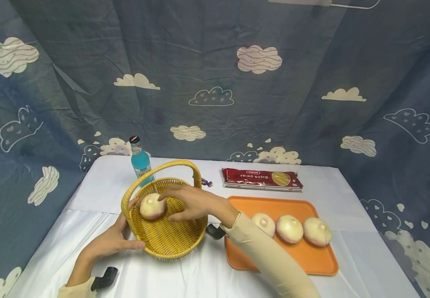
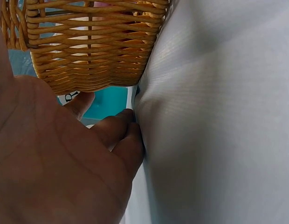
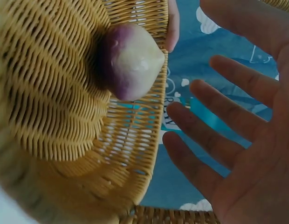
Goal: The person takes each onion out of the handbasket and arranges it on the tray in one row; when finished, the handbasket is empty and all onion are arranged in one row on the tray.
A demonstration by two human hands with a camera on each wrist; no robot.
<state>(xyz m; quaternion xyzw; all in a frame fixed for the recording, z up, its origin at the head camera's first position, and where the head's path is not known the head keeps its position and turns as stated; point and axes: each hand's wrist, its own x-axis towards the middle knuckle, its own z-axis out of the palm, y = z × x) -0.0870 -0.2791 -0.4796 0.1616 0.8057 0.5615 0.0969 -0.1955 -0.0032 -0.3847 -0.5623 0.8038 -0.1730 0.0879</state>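
Observation:
A yellow wicker basket (image 1: 170, 240) with a tall arched handle stands on the white table, its opening turned toward me. One white-and-purple turnip (image 1: 153, 206) lies inside, against the left part of the wall. My right hand (image 1: 189, 203) is over the basket, beside that turnip; the right wrist view shows its fingers (image 3: 219, 144) spread and apart from the turnip (image 3: 133, 63), with nothing held. Around the basket's left outer side lies my left hand (image 1: 106, 240), thumb toward the front and fingers toward the back, close to the wicker wall (image 2: 98, 51).
An orange tray (image 1: 282, 260) on the right bears three more turnips (image 1: 289, 229); my right sleeve crosses its left part. Behind it lies a red spaghetti pack (image 1: 262, 179). A blue bottle (image 1: 140, 161) stands behind the basket, and a small purple-wrapped candy (image 1: 206, 182) lies near the handle.

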